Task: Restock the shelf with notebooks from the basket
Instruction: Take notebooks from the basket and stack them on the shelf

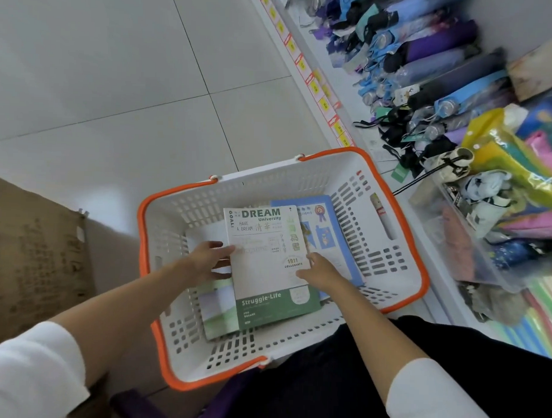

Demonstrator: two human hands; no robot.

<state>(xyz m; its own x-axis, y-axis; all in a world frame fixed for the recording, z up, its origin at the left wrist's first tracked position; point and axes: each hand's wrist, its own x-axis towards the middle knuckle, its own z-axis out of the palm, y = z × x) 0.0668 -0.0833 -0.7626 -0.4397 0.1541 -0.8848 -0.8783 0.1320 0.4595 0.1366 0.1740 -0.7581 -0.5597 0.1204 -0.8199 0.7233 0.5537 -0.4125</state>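
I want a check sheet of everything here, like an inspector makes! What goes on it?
Surface: pale tiled floor; what the basket rests on is hidden.
Job's things: DREAM notebook on top in the basket; blue notebook and green-lilac notebook partly under it.
Clutter: brown cardboard box at the left.
Grip: left hand and right hand each hold a side edge of the DREAM notebook.
Cables: nothing seen.
Surroundings: white shelf with folded umbrellas, yellow price tags, colourful packets.
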